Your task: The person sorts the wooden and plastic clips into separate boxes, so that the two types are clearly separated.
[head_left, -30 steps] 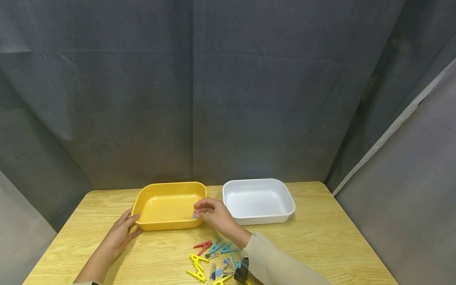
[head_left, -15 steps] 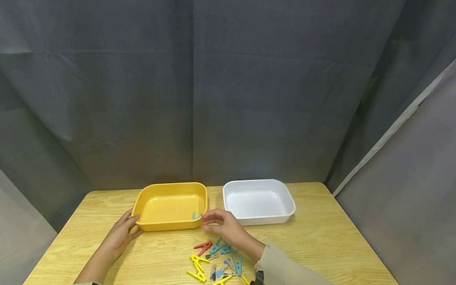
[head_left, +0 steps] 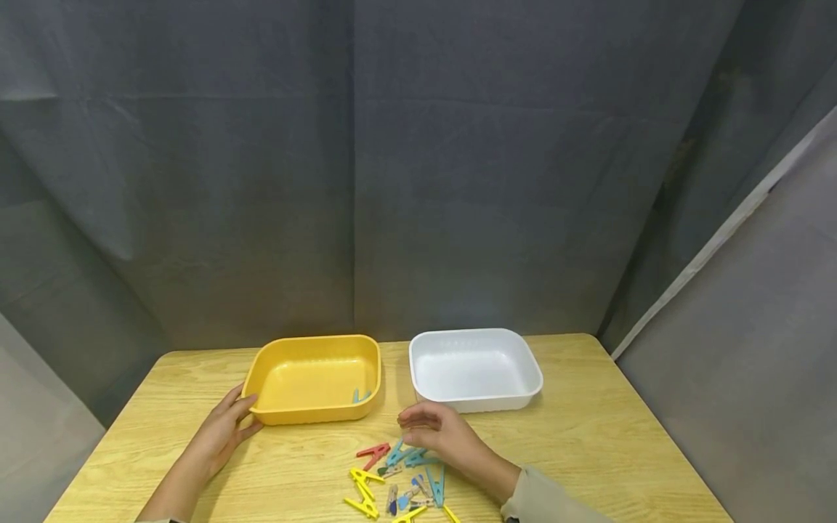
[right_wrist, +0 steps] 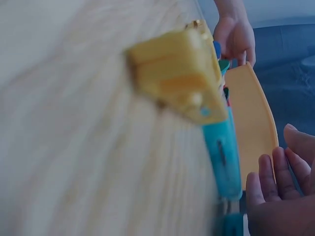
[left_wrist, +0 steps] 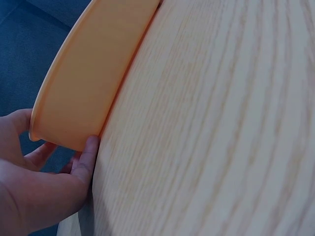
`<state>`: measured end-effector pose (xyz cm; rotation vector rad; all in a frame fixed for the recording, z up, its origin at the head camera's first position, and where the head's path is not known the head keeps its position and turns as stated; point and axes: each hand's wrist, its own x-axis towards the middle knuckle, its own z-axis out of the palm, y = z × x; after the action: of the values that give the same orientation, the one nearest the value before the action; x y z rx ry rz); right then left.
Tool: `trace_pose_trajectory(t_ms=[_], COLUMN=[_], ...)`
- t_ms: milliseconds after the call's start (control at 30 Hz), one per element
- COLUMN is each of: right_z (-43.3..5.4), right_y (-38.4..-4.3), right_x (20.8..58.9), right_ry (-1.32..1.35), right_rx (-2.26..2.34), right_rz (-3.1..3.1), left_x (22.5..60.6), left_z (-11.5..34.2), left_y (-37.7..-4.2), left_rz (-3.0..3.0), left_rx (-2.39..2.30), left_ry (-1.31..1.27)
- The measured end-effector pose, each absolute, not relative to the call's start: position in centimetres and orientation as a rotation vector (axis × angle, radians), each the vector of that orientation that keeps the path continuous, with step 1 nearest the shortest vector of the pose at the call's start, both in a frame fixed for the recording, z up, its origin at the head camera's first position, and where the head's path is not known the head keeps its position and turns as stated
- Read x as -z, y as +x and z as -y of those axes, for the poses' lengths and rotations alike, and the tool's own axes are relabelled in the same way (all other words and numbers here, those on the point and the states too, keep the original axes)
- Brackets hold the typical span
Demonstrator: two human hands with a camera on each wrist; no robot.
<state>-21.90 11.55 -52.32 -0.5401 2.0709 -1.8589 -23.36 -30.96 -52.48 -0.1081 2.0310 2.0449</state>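
Observation:
My left hand (head_left: 219, 432) holds the yellow tray (head_left: 304, 415) at its near left corner, thumb on the rim and fingers against the outer side. Inside that tray, near its front right corner, lies a light blue clothespin (head_left: 361, 396). My right hand (head_left: 447, 437) is in the air just above the loose clothespins, fingers loosely bent, with nothing in it. Below it on the table are a red clothespin (head_left: 375, 453), several blue clothespins (head_left: 437, 488), yellow clothespins (head_left: 362, 501) and small wooden clothespins (head_left: 392, 499). In the right wrist view a yellow clothespin (right_wrist: 177, 73) looms large and blurred.
A white tray (head_left: 476, 398) stands at the back, to the right of the yellow one, with a narrow gap between them. The wooden table (head_left: 601, 436) ends at a grey curtain (head_left: 484, 218) behind the trays. More grey cloth (head_left: 752, 349) hangs along the right side.
My right hand has let go of the light blue clothespin in the yellow tray and drawn back to the right and toward me. My left hand has stayed at the tray's corner.

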Motion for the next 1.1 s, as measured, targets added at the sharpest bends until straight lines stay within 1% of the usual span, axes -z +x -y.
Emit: trace_pose_trajectory(t_ms=[167,1100], right_z=[-13.1,-20.6], right_y=[-21.8,-20.8], right_x=[52.8,53.2], right_ry=[-0.547,-0.585], right_rx=[1.844,1.743], right_rz=[-2.11,-2.302], left_x=[52.5,52.6], left_z=[31.0,31.0], left_y=[-23.3,-23.4], left_rz=[-2.033,-2.03], left_rx=[-2.035,-2.047], left_ry=[-0.109,-0.082])
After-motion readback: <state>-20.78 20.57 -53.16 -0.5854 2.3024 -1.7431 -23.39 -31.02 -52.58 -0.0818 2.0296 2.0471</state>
